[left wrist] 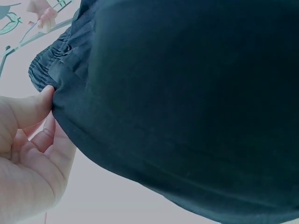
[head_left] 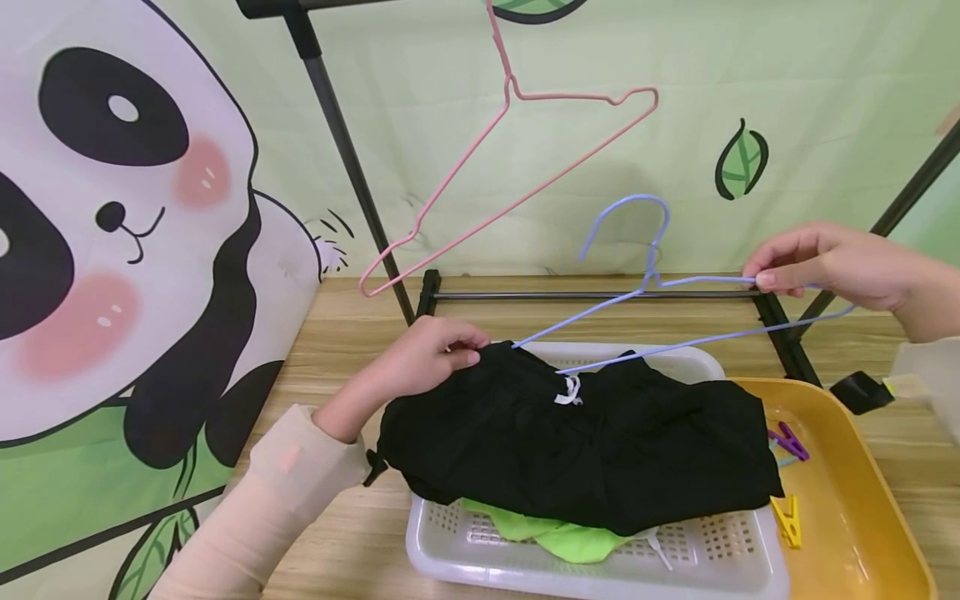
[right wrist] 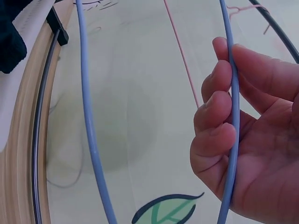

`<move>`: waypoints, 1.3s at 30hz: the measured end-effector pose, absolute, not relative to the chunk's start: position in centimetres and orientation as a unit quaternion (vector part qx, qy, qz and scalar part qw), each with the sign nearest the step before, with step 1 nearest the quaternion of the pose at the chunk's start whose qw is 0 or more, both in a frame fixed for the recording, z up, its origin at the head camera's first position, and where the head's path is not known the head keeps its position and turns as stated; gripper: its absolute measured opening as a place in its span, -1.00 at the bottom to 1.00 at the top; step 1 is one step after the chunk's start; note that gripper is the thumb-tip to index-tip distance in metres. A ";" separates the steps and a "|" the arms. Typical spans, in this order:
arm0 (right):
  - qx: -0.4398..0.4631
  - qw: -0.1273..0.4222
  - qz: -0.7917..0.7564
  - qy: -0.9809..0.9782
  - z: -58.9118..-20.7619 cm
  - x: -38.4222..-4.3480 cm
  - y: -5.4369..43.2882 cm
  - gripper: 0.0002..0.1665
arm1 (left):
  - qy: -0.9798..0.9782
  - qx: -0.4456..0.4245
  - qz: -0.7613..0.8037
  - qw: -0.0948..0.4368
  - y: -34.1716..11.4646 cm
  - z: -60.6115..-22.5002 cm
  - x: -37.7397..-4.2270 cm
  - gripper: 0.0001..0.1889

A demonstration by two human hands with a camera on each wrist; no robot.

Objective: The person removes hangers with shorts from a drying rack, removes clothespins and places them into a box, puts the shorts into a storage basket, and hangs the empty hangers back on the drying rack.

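Observation:
Black shorts with a gathered waistband and a small white drawstring bow lie over a white basket. My left hand pinches the left end of the waistband between thumb and fingers; the left wrist view shows the gathered elastic by the thumb. With fingertips and thumb, my right hand grips the upper right arm of a blue hanger. The hanger's left end goes down inside the waist opening, its tip hidden by the black cloth. In the right wrist view the fingers curl round the blue rod.
A pink hanger hangs from the black rack above. Under the shorts, bright green cloth lies in the white basket. An orange tray on the right holds purple and yellow clothespins. A panda backdrop stands at left.

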State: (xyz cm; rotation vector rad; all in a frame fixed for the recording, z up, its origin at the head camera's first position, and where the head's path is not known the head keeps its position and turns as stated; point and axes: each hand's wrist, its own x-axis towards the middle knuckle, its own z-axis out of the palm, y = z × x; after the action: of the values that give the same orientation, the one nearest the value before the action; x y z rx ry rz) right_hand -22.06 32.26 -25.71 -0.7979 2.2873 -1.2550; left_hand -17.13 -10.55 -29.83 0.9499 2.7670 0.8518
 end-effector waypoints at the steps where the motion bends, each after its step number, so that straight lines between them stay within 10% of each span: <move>1: -0.282 0.201 -0.450 0.823 -25.7 -22.1 32.5 -0.74 | 0.907 0.311 0.279 0.047 -10.6 -29.9 -17.1 -0.86; 29: -0.085 0.040 -0.446 0.890 -25.6 -22.1 39.3 -0.63 | 0.912 0.289 0.286 0.055 -11.5 -30.3 -17.1 -0.83; 39: -0.229 0.036 -0.650 0.724 -26.4 -23.9 42.5 -0.40 | 0.912 0.286 0.289 0.059 -11.6 -30.6 -17.1 -0.84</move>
State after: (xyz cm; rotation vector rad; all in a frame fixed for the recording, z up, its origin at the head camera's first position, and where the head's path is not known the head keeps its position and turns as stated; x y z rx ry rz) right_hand -23.91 42.51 -26.40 -0.7047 2.2227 -1.9970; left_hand -17.12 -11.59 -30.57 0.8665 2.7619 0.8757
